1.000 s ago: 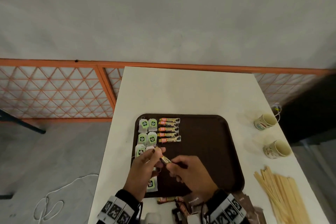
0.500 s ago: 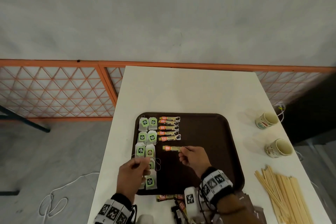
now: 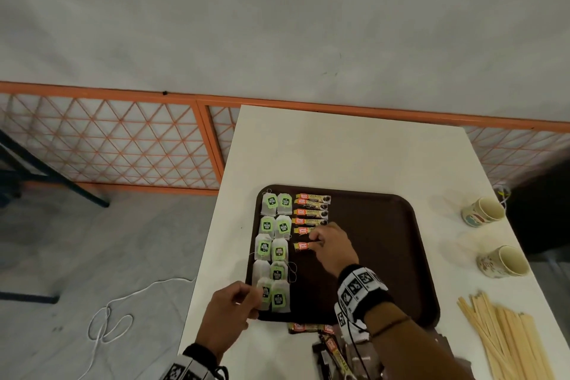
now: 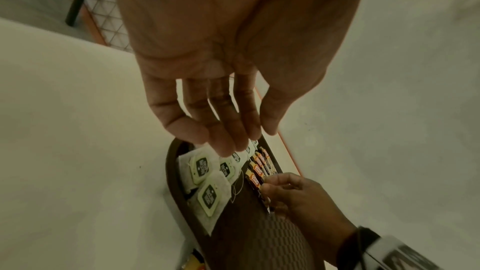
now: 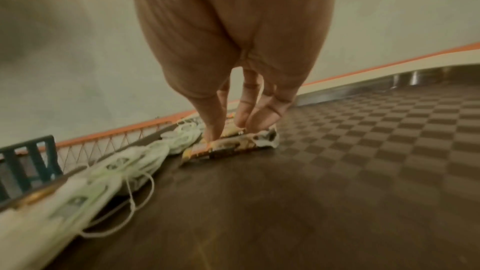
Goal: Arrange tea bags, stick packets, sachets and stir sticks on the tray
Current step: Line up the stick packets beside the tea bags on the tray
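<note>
The right hand (image 3: pixel 331 248) covers most of the newest orange-and-brown stick packet (image 3: pixel 303 246), so only its orange end shows in the head view. The right wrist view is blurred, yet thumb and fingers (image 5: pixel 242 116) pinch that packet down onto the dark brown plastic tray (image 3: pixel 385 256). It lies just below the row of five matching stick packets (image 3: pixel 311 212) in the tray's far left part. A second ago both hands held this packet together over the near part of the tray; now it is down and only the right hand holds it.

The left hand (image 3: pixel 229 310) sits at the tray's near left corner and hides part of the nearest white tea bags with green tags (image 3: pixel 274 251), which lie in two columns along the left edge. In the left wrist view its fingers (image 4: pixel 223 130) hang straight and relaxed above those bags, holding nothing; whether they touch a bag I cannot tell.

At the near edge of the white desk (image 3: pixel 339 148), a heap of spare packets and dark sachets (image 3: pixel 331 345) is cut off by the frame and by the right forearm. A bundle of pale wooden stir sticks (image 3: pixel 512 336) lies to the right of the tray, with two printed paper cups (image 3: pixel 493 238) on their sides beyond it. An orange lattice railing (image 3: pixel 108 145) and a white cord (image 3: pixel 117 315) on the grey floor show at left.
</note>
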A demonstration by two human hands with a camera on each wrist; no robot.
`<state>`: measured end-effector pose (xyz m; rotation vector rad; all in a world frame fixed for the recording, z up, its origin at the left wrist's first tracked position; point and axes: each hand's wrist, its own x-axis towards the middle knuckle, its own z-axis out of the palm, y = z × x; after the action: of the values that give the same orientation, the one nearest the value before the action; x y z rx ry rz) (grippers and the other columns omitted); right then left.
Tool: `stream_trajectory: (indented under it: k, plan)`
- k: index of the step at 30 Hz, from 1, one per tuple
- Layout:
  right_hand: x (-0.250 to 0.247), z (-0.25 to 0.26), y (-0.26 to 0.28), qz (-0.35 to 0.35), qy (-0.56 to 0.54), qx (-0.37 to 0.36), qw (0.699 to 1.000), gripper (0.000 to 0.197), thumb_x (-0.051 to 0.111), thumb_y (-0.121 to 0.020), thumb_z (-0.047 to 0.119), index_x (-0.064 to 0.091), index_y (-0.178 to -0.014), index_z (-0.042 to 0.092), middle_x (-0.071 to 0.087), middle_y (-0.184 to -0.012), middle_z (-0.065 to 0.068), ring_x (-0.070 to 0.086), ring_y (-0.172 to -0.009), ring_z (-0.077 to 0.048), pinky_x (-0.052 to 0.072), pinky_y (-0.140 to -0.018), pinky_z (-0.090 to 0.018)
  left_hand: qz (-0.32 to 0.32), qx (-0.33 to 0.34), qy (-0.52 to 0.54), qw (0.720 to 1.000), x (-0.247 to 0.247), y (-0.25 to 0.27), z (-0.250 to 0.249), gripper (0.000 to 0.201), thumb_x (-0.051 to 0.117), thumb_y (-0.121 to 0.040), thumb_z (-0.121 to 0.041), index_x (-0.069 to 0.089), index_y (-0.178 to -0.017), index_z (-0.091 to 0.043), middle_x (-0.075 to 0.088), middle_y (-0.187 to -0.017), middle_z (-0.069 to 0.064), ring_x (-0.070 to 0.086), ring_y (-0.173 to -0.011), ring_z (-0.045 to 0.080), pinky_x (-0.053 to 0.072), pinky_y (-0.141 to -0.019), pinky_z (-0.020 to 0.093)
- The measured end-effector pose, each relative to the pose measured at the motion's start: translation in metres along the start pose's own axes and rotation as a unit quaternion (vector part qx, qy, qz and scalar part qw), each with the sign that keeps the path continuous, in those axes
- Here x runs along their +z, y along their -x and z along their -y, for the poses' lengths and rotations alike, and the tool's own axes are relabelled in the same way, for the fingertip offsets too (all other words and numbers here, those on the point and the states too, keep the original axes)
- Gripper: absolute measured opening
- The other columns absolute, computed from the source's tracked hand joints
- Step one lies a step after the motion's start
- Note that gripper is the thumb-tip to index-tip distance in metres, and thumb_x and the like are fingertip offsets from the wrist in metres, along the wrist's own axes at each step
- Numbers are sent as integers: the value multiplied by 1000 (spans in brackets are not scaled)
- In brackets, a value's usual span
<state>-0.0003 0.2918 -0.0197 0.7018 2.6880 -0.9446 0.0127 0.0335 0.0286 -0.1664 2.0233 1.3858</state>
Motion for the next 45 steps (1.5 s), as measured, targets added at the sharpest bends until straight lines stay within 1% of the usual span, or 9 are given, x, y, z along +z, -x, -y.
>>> stream_trajectory:
  k: [5, 14, 20, 26, 28, 31, 37, 41, 45]
  plan:
    - [12, -1, -9, 8, 24, -9, 1000, 7, 62, -92, 15, 64, -97, 20, 47, -104, 2, 50, -104, -19, 48, -86, -33, 33, 28, -84, 996, -10, 6, 14, 19, 65, -91, -34, 68, -81, -18, 74, -78, -2, 68, -65, 8, 48, -59, 19]
    - [-13, -1, 45, 41, 11, -26, 999, 10, 62, -92, 15, 66, -95, 24, 60, -99, 7, 60, -89, -11, 54, -85, -33, 110, 82, -215, 967, 7, 12, 28, 12, 74, -84, -31, 67, -76, -26, 69, -75, -5, 63, -64, 2, 49, -59, 13]
    - [-31, -9, 131, 178, 139, 49, 973, 15, 57, -92, 34, 63, -100, 23, 63, -108, -2, 63, -100, -23, 54, -88, -40, 248, 104, -382, 884, 43, 20, 44, 20, 72, -77, -40, 53, -70, -40, 55, -77, -17, 54, -76, 2, 50, -78, 26]
    - [-1, -14, 184, 244, 201, -2, 949, 46, 54, -94, 36, 43, -136, 20, 39, -144, -7, 48, -126, -38, 40, -103, -47, 256, 215, -554, 762, 54, 34, 73, 50, 57, -82, -52, 40, -126, -36, 39, -115, -3, 52, -108, 23, 36, -75, 34]
    - [13, -19, 188, 226, 223, -13, 948, 51, 55, -93, 38, 37, -138, 20, 36, -144, -8, 46, -126, -37, 39, -103, -50, 205, 300, -596, 716, 54, 38, 83, 48, 57, -77, -60, 47, -118, -37, 48, -109, -3, 58, -91, 18, 32, -65, 29]
    - [25, -23, 189, 218, 218, -13, 951, 59, 57, -93, 37, 31, -143, 18, 30, -147, -11, 43, -130, -35, 41, -102, -50, 248, 255, -648, 674, 56, 41, 94, 41, 57, -61, -69, 52, -93, -44, 55, -80, -12, 55, -57, 4, 22, -52, 18]
    - [39, -19, 184, 211, 236, -28, 948, 59, 57, -94, 35, 27, -142, 17, 31, -144, -15, 49, -122, -36, 49, -93, -48, 232, 255, -625, 701, 70, 46, 110, 41, 38, -58, -63, 52, -91, -44, 56, -83, -12, 56, -59, 4, 30, -45, 15]
    - [47, -12, 180, 216, 251, -61, 942, 53, 50, -98, 23, 27, -143, 12, 29, -145, -22, 50, -121, -41, 50, -95, -50, 207, 290, -600, 717, 72, 45, 118, 41, 44, -67, -67, 57, -96, -41, 61, -88, -11, 56, -62, 6, 44, -45, 18]
    - [50, -1, 177, 233, 281, -90, 927, 66, 59, -91, 18, 23, -146, 11, 27, -144, -29, 44, -125, -46, 48, -96, -51, 165, 321, -615, 701, 75, 45, 118, 43, 60, -65, -47, 52, -100, -25, 66, -83, -6, 58, -61, 14, 44, -46, 21]
